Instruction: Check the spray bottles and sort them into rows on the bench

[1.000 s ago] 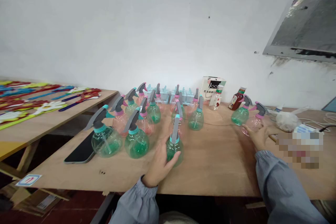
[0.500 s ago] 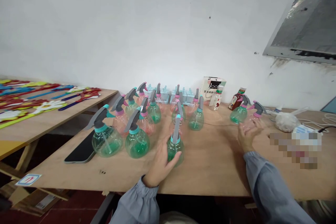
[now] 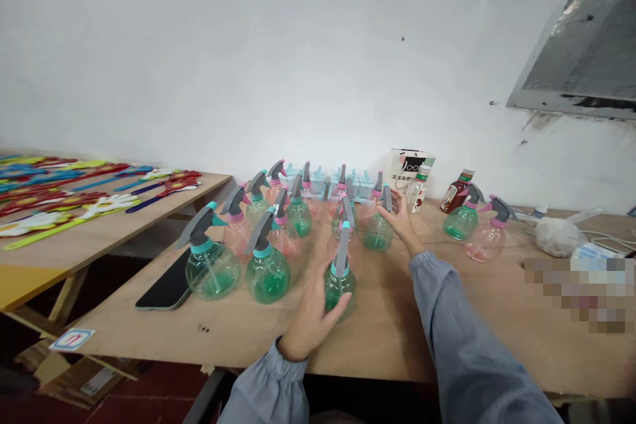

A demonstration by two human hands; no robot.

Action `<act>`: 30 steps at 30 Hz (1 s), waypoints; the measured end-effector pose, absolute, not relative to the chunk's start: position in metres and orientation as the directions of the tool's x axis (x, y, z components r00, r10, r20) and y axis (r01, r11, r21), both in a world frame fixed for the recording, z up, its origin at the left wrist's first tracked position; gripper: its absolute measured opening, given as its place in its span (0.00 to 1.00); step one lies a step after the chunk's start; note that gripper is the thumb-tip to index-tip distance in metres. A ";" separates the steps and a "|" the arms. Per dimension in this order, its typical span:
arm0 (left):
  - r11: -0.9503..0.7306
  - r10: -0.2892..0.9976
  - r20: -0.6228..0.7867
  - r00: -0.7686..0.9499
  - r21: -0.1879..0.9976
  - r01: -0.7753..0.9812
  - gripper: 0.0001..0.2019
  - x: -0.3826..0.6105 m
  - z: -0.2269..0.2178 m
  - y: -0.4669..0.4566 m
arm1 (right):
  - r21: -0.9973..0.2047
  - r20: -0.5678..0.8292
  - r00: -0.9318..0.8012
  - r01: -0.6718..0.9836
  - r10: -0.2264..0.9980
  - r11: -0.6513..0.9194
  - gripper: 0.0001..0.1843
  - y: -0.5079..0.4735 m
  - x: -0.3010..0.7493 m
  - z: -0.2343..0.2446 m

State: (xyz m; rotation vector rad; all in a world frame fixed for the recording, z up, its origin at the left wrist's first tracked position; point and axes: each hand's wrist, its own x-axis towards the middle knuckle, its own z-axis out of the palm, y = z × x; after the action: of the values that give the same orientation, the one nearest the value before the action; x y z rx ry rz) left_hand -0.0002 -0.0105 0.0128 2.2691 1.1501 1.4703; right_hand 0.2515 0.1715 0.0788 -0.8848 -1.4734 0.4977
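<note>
Several round green and pink spray bottles with grey triggers stand on a plywood table (image 3: pixel 397 338). My left hand (image 3: pixel 314 315) is wrapped round the nearest green spray bottle (image 3: pixel 340 281), which stands upright on the table. My right hand (image 3: pixel 402 218) reaches across to another green spray bottle (image 3: pixel 378 230) farther back, with its fingers spread around the trigger top; I cannot see a firm hold. A green bottle (image 3: pixel 462 218) and a pink bottle (image 3: pixel 489 235) stand apart at the right.
A black phone (image 3: pixel 166 288) lies at the table's left edge. A white carton (image 3: pixel 410 172), a small white bottle and a brown sauce bottle (image 3: pixel 456 191) stand by the wall. A plastic bag (image 3: pixel 556 235) and cables lie at the right. Coloured clapper toys (image 3: pixel 74 195) cover the left table.
My right hand left the pink bottle at the right and swung left to a green bottle in the middle group. My left hand stayed on the near green bottle.
</note>
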 end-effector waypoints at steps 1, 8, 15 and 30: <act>-0.674 0.702 0.683 0.200 0.547 0.497 0.29 0.000 0.013 -0.010 | -0.769 0.627 0.069 0.217 0.776 0.601 0.38 0.174 0.253 0.078; -0.665 0.714 0.673 0.192 0.566 0.488 0.29 -0.001 0.013 -0.011 | -0.830 0.545 0.032 0.160 0.838 0.534 0.38 0.186 0.264 0.072; -0.669 0.710 0.676 0.197 0.560 0.489 0.29 -0.001 0.014 -0.012 | -0.866 0.431 -0.186 0.192 0.883 0.463 0.42 0.167 0.277 0.092; -0.667 0.710 0.677 0.194 0.559 0.492 0.28 -0.001 0.012 -0.012 | -0.847 0.525 0.117 -0.017 0.843 0.531 0.24 0.105 0.259 0.078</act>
State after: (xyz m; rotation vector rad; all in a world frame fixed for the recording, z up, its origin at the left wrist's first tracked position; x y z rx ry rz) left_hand -0.0008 -0.0117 0.0122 2.2485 1.1554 1.4661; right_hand 0.2590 0.1046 0.0780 -0.8093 -1.3103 0.7418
